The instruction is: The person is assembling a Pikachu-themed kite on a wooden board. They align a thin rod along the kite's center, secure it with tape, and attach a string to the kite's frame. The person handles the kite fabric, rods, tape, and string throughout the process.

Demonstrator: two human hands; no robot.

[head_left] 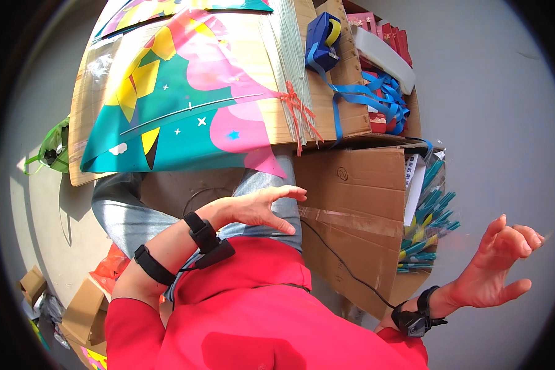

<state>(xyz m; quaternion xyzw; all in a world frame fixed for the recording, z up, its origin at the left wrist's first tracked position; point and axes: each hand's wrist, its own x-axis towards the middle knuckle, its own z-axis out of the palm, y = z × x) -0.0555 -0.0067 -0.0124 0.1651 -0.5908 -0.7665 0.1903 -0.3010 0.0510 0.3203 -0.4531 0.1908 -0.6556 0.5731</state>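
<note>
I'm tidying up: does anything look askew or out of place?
The blue ribbon lies tangled, spilling from its box, not neatly wound. The printed sheet sits askew, a pink corner overhanging the table.

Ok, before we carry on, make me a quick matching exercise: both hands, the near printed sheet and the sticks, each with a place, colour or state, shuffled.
1. left hand
2. right hand
3. near sheet
4. sticks

A. tied with red string
B. raised, out to the right of the cardboard box
C. teal, pink and yellow
D. over the jeans, fingers spread from thumb

Pairs: 1-D, 2-B, 3-C, 4-A
</note>
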